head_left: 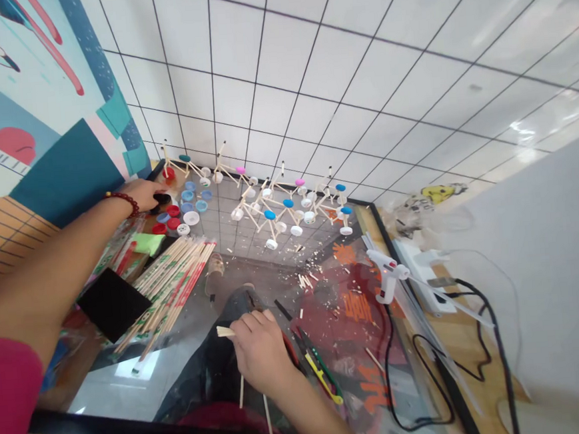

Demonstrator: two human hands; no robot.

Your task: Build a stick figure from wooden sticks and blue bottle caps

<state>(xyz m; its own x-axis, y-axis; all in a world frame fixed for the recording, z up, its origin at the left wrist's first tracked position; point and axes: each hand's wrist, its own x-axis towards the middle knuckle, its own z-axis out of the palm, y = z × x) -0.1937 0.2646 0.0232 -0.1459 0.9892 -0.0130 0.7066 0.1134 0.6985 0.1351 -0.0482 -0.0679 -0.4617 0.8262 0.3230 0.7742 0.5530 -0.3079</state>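
My left hand (143, 192) reaches far across the glass table (254, 273) to a cluster of loose bottle caps (183, 208), red, blue and white; its fingers curl over something dark at the pile's edge. A red bead bracelet sits on that wrist. My right hand (260, 349) rests near the front of the table, fingers closed on several thin wooden sticks (224, 331) whose ends stick out left and below. Several stick-and-cap models (289, 207) stand at the back of the table.
A pile of wrapped chopsticks (172, 286) and a black square pad (112, 303) lie at the left. Yellow-handled snips (322, 371) lie right of my right hand. A white glue gun (388, 275) with black cable (461, 357) sits at the right. Wood scraps litter the glass.
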